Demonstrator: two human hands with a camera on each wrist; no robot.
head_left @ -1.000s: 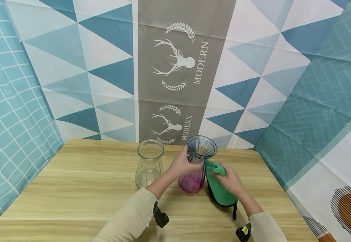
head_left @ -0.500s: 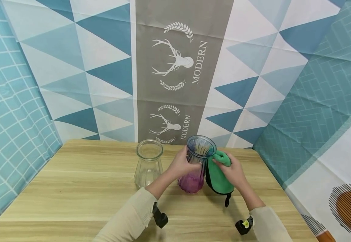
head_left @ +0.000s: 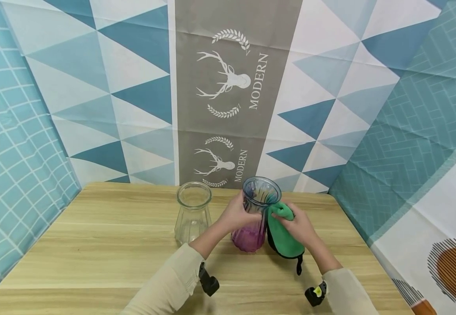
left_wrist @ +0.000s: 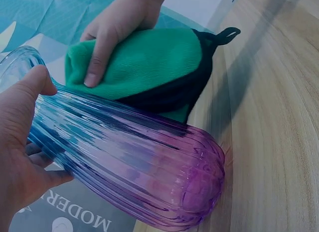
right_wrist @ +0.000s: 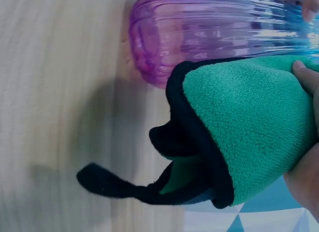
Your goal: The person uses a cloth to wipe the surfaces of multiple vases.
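A ribbed glass vase point(head_left: 250, 236), blue at its flared rim and pink-purple at the base, stands on the wooden table. My left hand point(head_left: 238, 215) grips its neck, thumb on one side and fingers round the other, as the left wrist view shows. On the vase's right side, my right hand point(head_left: 299, 225) holds a folded green cloth point(head_left: 285, 238) with black edging and a hanging loop. In the right wrist view the cloth point(right_wrist: 249, 112) lies against the vase wall point(right_wrist: 199, 32). Some fingers of the right hand are hidden behind the cloth.
A clear glass vase point(head_left: 193, 218) stands left of the coloured one, behind my left forearm. The wooden table point(head_left: 94, 245) runs back to a patterned wall covering point(head_left: 141, 96). Black wrist cameras point(head_left: 209, 282) hang below both sleeves.
My right hand with the cloth rose slightly along the vase's side, then came back down a little toward the left. The left hand and vase have hardly moved.
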